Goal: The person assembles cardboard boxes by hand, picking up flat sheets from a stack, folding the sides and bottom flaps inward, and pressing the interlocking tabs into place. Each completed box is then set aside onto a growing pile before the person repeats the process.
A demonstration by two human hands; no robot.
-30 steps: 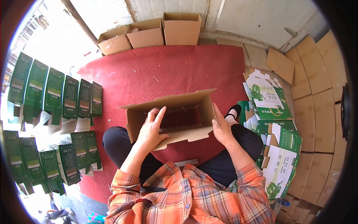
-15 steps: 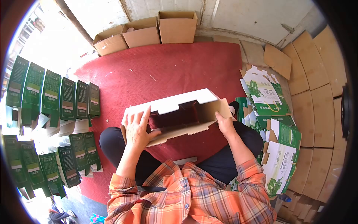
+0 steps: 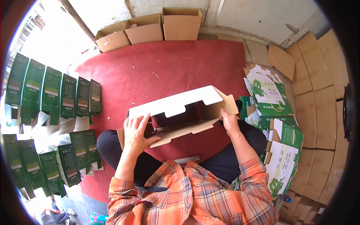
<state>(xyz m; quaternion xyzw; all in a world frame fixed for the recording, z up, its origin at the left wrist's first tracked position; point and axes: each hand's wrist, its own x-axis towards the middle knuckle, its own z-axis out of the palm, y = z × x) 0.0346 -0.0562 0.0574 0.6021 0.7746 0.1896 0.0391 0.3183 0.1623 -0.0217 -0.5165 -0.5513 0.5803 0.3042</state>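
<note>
A red mat point(image 3: 187, 63) spreads from green boxes point(image 3: 51, 90) on the left to flattened cartons point(image 3: 272, 93) on the right. Before the bent legs point(image 3: 112, 144), an open box point(image 3: 176, 102) points its mouth upward, long axis crosswise, right end farther forward; left hand point(image 3: 135, 135) and right hand point(image 3: 230, 122) grip its ends with their fingers.

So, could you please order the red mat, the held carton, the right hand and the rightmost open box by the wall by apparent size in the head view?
Largest to smallest:
Red mat
Held carton
Rightmost open box, though farther from the camera
Right hand, partly hidden
</note>
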